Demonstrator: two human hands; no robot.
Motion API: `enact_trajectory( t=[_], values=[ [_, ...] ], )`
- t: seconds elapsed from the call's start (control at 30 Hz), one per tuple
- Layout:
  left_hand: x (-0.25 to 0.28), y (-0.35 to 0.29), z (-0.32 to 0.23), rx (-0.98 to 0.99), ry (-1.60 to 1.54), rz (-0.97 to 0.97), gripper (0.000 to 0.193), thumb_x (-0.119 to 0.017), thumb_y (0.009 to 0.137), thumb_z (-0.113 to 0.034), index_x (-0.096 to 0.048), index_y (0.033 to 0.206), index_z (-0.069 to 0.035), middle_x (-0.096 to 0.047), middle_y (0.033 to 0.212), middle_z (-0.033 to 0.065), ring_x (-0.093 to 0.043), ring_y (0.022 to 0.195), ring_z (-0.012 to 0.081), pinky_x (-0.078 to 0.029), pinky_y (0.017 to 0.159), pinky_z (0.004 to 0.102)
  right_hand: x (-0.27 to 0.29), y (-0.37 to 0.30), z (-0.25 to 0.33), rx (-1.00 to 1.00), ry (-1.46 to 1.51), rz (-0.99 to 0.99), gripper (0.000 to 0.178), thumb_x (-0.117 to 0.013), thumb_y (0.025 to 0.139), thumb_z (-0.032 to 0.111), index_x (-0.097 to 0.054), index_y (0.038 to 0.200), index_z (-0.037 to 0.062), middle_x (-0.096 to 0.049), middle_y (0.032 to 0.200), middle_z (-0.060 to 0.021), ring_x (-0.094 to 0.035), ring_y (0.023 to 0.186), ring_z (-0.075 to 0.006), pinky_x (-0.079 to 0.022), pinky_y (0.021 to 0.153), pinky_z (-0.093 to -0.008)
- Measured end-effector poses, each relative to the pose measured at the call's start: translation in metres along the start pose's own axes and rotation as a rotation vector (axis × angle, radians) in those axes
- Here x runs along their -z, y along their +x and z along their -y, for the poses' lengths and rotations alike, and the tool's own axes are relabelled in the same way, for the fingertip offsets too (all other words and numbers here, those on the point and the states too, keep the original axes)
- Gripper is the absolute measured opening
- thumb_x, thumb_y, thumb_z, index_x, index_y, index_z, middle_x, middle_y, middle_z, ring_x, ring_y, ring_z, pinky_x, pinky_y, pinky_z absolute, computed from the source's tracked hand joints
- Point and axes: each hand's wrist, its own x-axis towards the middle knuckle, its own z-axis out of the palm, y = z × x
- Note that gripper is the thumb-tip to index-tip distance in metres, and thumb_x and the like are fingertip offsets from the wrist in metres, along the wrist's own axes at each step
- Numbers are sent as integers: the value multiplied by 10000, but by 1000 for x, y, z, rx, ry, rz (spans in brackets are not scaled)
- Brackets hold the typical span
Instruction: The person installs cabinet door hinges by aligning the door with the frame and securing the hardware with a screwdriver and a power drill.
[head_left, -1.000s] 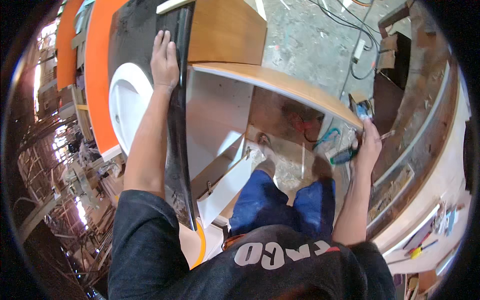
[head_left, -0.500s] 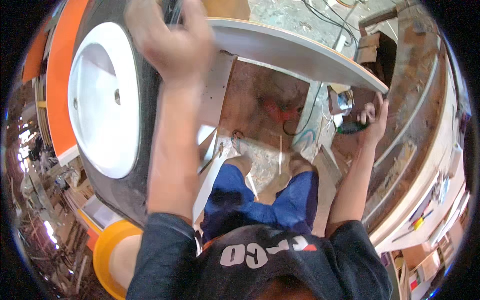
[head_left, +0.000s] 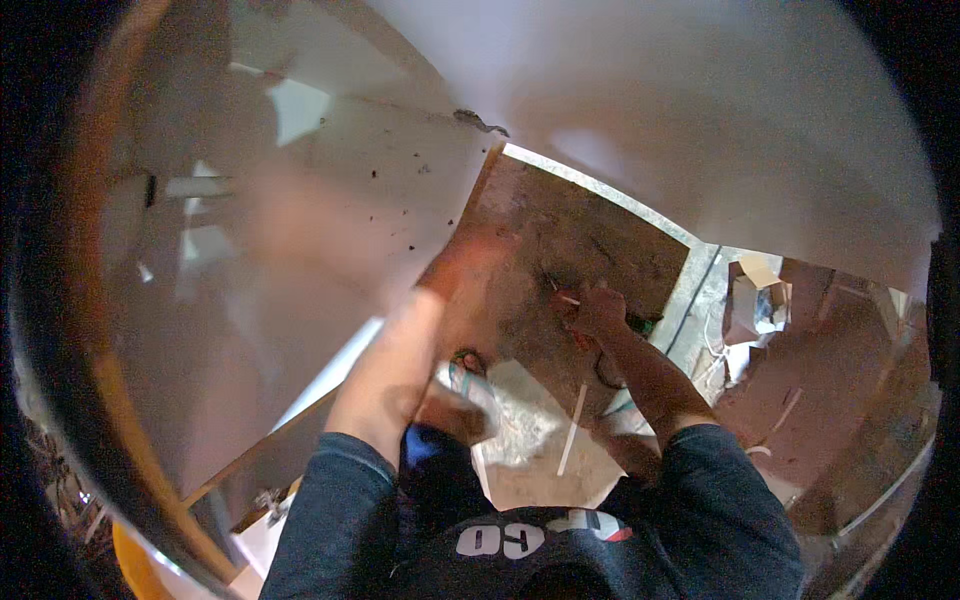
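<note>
In the head view, the right hand, just right of the centre of the frame, has its fingers curled around a green-handled tool, in front of a brown panel. The left hand, left of centre, is too blurred to tell its grip. A pale panel spans the upper right; a pale spotted wall fills the upper left. An open cardboard box sits at the right.
</note>
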Motion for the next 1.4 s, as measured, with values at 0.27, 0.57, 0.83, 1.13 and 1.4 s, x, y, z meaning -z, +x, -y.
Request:
enact_trajectory(
  t=[0.27, 0.57, 0.83, 1.13, 1.4],
  values=[
    [-1, 70, 92, 1, 149, 270, 281, -708, 865, -274, -731, 886, 5, -725, 901, 215, -700, 872, 379, -539, 842, 476, -25, 2, -18, 314, 22, -90, 622, -666, 856, 584, -632, 1281, 130, -720, 1107, -170, -701, 1013, -381, -564, 833, -492],
    [11, 93, 77, -164, 491, 320, 360, -676, 875, -320, -735, 957, 25, -705, 946, 280, -704, 909, 372, -546, 822, 448, -1, -15, -213, 17, -1, 198, 760, -801, 679, 621, -673, 1242, 128, -736, 1151, -116, -723, 993, -322, -579, 822, -453],
    [6, 67, 119, 3, 428, 1036, 551, -649, 924, -548, -727, 1087, -28, -722, 975, 136, -664, 891, 266, -539, 835, 420, 102, -24, -89, 40, -73, 139, 640, -725, 830, 502, -637, 1241, 20, -695, 1154, -204, -678, 1025, -350, -549, 878, -459],
    [22, 8, 92, 489, -953, 785, 461, -771, 895, -408, -659, 1193, -74, -659, 1087, 89, -621, 979, 255, -548, 855, 384, 115, 137, 160, 501, 709, -289, 331, -564, 1012, 378, -649, 1142, 86, -678, 1016, -81, -643, 861, -234, -510, 777, -375],
    [43, 19, 175, 492, -871, 211, 293, -722, 936, -233, -595, 1163, -98, -603, 856, 27, -587, 733, 156, -513, 647, 359, 104, 248, 224, 162, 1602, -97, 236, -640, 992, 321, -625, 1115, 121, -702, 955, -15, -659, 796, -158, -531, 699, -381]
  ],
)
